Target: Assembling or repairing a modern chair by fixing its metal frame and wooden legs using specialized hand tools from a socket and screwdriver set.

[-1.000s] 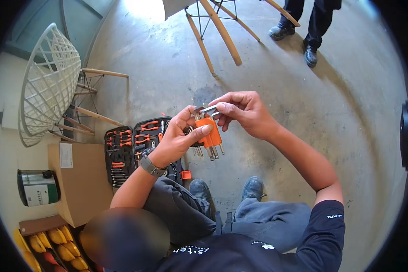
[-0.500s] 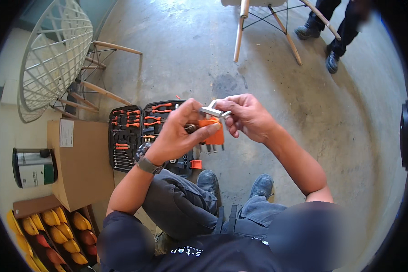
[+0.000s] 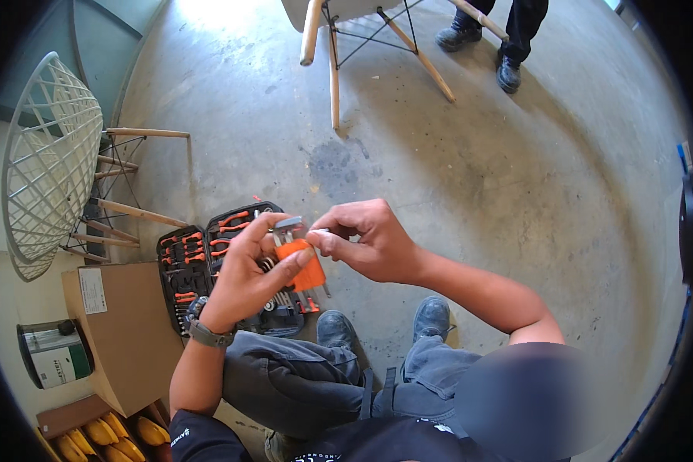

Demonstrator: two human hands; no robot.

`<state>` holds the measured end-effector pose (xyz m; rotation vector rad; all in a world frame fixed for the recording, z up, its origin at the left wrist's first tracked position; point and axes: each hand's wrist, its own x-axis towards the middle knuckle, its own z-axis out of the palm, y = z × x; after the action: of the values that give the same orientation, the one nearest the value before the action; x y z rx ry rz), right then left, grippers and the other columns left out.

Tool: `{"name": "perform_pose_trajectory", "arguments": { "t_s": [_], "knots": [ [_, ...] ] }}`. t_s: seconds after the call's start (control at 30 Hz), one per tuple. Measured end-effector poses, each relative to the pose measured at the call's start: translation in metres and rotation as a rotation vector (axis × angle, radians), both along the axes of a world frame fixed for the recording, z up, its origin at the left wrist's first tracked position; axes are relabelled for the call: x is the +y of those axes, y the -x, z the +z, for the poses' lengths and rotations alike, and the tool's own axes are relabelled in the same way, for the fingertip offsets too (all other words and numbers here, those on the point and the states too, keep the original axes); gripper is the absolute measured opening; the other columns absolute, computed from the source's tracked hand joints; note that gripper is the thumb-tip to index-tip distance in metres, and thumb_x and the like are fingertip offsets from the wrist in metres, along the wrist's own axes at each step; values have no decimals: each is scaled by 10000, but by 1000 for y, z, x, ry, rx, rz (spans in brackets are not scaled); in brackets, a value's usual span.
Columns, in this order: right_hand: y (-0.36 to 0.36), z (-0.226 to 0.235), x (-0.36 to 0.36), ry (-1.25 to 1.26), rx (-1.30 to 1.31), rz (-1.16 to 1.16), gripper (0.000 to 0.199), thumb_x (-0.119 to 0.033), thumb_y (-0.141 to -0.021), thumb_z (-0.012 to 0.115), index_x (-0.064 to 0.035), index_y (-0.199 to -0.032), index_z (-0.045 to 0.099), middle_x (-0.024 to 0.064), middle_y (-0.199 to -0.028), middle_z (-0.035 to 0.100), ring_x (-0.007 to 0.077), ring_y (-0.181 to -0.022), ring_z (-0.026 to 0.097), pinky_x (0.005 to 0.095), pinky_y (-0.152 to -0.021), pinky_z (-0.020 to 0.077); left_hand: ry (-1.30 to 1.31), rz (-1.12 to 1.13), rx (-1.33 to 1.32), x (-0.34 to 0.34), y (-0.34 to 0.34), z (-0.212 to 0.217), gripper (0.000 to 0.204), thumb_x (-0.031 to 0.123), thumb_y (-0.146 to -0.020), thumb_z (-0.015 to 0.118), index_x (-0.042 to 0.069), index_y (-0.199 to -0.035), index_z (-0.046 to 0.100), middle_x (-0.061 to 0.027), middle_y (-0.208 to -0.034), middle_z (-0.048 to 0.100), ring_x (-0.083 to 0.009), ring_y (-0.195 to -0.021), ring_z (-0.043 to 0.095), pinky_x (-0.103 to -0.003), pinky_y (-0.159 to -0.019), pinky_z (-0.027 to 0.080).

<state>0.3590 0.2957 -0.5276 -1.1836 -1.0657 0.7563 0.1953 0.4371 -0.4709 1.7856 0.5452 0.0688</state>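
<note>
Orange holder (image 3: 308, 269) fills left hand (image 3: 246, 269); carton (image 3: 131, 335) bears label (image 3: 93, 290).

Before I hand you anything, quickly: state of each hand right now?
Left hand: closed, holding an orange hex key holder with hex keys in it.
Right hand: pinched closed, apparently on another hex key, mostly hidden.

The left hand (image 3: 246, 279) grips an orange hex-key holder (image 3: 309, 275)

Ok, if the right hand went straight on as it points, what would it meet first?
Likely the orange holder with metal keys, gripped in the left hand; the right hand points leftward at its upper end, though depth is unclear.
</note>
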Motion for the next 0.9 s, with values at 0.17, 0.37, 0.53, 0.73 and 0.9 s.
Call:
{"name": "perform_pose_trajectory", "arguments": {
  "t_s": [0.17, 0.37, 0.53, 0.73, 0.9],
  "knots": [
    [-5, 14, -7, 42, 59, -46, 159, -114, -916, 682, 36, -952, 722, 69, -734, 673, 72, -655, 588, 255, -585, 481, -253, -108, 10, -10, -11, 20, 348, 109, -878, 740, 11, -1156, 556, 17, -701, 615, -15, -640, 542, -199, -581, 420],
    [-4, 35, -8, 16, -29, -103, 137, -101, -924, 673, 26, -958, 711, 60, -737, 666, 64, -647, 583, 248, -571, 473, -23, -187, 20, -2, -10, 32, 357, 98, -894, 741, 24, -1170, 528, 36, -835, 608, -14, -719, 559, -203, -610, 451],
    [-31, 50, 14, 38, 133, -300, 138, -118, -947, 642, 15, -925, 675, 55, -753, 658, 90, -656, 602, 257, -577, 497, -265, -454, 63, 0, 16, 23, 458, 155, -791, 780, 61, -1182, 563, -129, -704, 616, -265, -658, 629, -355, -603, 479],
    [-82, 103, 51, -367, 163, -458, 133, -124, -962, 586, 6, -946, 608, 107, -795, 619, 182, -652, 596, 353, -638, 546, -458, -298, 65, 43, 31, 12, 368, 126, -790, 740, 11, -1093, 564, -191, -743, 660, -350, -682, 671, -416, -615, 525],
    [-106, 137, 95, -430, 5, -455, 167, -146, -956, 602, 20, -946, 589, 95, -852, 621, 176, -793, 638, 351, -764, 568, -68, 297, -3, 84, 42, -103, 291, 112, -878, 715, -12, -1092, 563, -67, -734, 638, -85, -637, 560, -284, -552, 444]
  ]
}}
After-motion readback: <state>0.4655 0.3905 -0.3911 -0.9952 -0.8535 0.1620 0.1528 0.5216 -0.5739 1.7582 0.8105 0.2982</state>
